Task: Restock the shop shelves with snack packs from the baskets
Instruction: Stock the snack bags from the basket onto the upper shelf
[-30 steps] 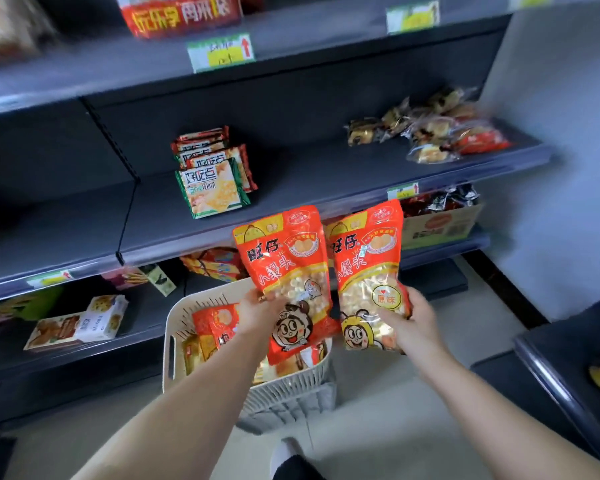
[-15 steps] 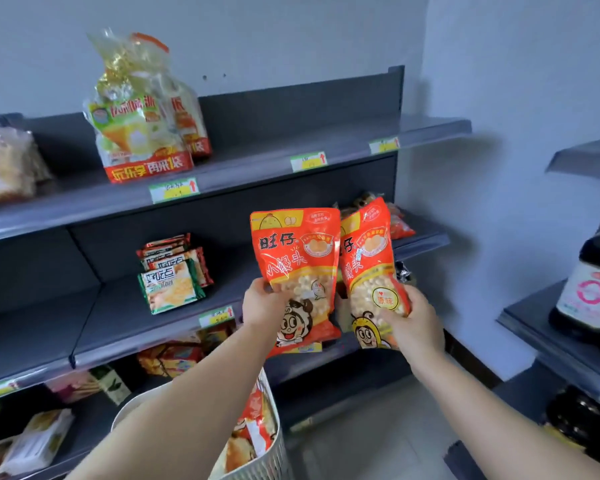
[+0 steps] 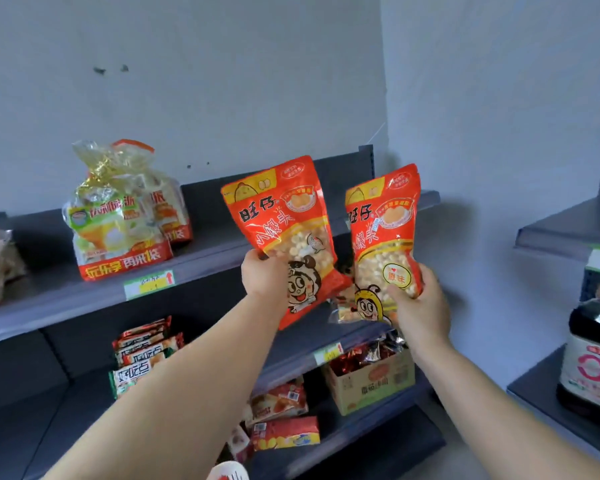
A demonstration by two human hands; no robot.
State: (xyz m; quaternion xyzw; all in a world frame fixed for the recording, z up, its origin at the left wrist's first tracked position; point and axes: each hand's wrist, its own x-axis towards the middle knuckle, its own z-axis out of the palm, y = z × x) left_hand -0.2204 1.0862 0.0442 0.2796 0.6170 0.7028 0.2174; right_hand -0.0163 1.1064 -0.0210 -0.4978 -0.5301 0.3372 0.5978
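My left hand [image 3: 263,274] grips one red snack pack [image 3: 284,233] by its lower left edge, and my right hand [image 3: 418,299] grips a second red snack pack [image 3: 383,237] near its bottom — both packs upright, side by side, close but I can't tell if they touch. Both are raised in front of the top shelf [image 3: 201,268], whose bare right stretch lies just behind them. Well to the left of my left hand, on that same shelf, stand two big bread bags [image 3: 118,216]. Below my left forearm sits a stack of cracker packs [image 3: 141,358] on the middle shelf. Under my right hand a cardboard box [image 3: 371,382] of shiny wrapped sweets rests lower down. Far right of my right hand stands a dark bottle [image 3: 593,355].
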